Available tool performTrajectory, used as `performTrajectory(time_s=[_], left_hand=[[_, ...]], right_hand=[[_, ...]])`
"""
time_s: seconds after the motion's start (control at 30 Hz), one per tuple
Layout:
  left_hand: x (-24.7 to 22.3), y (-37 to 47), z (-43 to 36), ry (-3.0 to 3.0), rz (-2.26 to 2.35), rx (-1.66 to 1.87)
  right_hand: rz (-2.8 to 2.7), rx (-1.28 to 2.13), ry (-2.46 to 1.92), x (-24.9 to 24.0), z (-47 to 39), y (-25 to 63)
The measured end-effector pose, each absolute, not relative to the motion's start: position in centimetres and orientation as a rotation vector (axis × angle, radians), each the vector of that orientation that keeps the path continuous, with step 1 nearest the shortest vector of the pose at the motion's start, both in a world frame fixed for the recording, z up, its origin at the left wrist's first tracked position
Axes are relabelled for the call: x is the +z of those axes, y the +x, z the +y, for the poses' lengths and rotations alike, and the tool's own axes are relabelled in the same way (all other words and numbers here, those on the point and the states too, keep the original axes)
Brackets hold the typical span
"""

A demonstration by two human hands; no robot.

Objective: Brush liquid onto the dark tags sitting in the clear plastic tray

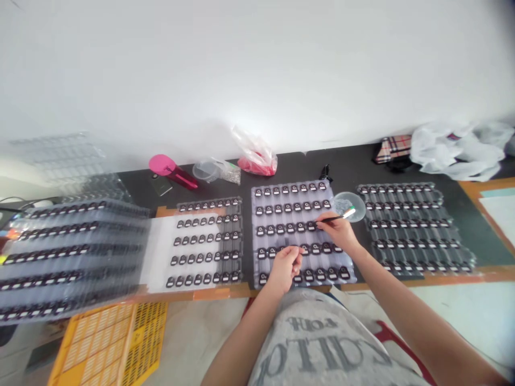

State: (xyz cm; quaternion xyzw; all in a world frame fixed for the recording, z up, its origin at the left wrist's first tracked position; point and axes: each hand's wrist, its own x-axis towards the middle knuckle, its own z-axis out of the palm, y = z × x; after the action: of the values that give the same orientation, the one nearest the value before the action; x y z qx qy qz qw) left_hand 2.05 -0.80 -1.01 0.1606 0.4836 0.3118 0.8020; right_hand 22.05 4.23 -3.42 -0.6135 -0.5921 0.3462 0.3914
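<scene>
Over the middle tray [281, 217], right hand [340, 231] gripping pen-like tool [345, 215], tip indistinct; left hand [285, 267] curled, any contents hidden

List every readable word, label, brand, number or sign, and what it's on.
Nothing reads with certainty.
Grey shirt: large dark letters, distorted by folds; wording unclear.
Black parts in the trays: white labels, too small.
Yellow crate: small mark, too blurred.
</scene>
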Motion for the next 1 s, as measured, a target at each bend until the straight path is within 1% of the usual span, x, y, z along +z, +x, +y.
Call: performTrajectory(time_s=[0.27, 0.7, 1.0], left_hand=[[-1.1, 2.0, -0.9, 0.339, 1.037, 0.671], [-1.1, 1.9, -1.0, 0.347, 1.032, 0.665], [-1.1, 1.9, -1.1, 0.35, 1.038, 0.654]], right_hand=[[-1.445, 0.933, -1.561, -4.1, 4.1, 22.2], [-1.378, 0.985, -1.537, -3.0, 3.8, 21.9], [-1.29, 1.013, -1.525, -3.4, 3.8, 22.1]])
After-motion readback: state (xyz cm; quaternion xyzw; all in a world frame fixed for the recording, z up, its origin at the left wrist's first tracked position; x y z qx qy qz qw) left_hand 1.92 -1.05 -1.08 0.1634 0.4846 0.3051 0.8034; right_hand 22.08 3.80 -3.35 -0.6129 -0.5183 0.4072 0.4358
